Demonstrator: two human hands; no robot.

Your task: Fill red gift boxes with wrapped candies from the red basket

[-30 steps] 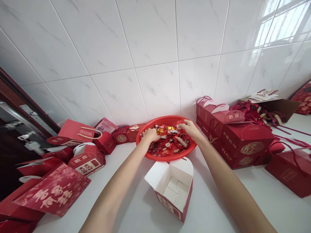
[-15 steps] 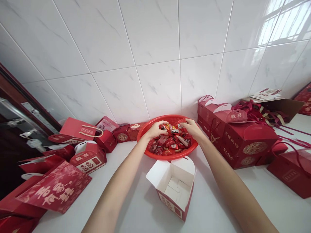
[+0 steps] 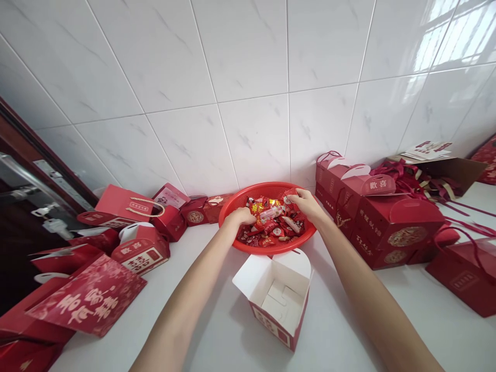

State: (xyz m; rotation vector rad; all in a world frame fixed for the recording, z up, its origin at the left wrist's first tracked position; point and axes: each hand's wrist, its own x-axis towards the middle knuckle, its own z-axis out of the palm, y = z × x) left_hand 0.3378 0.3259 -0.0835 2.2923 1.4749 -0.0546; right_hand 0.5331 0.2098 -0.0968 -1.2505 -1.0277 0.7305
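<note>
Wrapped sweets (image 3: pixel 273 213), mostly red with some gold, are heaped in a red plastic basket (image 3: pixel 267 251) set near the tiled wall (image 3: pixel 251 134). At the basket's right side, a red packet (image 3: pixel 291 193) is pinched between the thumb and fingers of the right hand (image 3: pixel 307 203). The left hand (image 3: pixel 244 216) is lowered into the sweets on the other side, its fingers curled and partly hidden; whether anything is gripped there cannot be told. Just in front of the basket, between the forearms, an open box (image 3: pixel 271 326) is stood on the white table (image 3: pixel 211 320), its pale interior exposed. To the left, red gift boxes (image 3: pixel 124 205) are clustered, some tilted. To the right, more red boxes (image 3: pixel 387 232) are stacked against the wall, beyond which dark red ribbons (image 3: pixel 401 175) are spilled from a cardboard carton (image 3: pixel 463 173).
</note>
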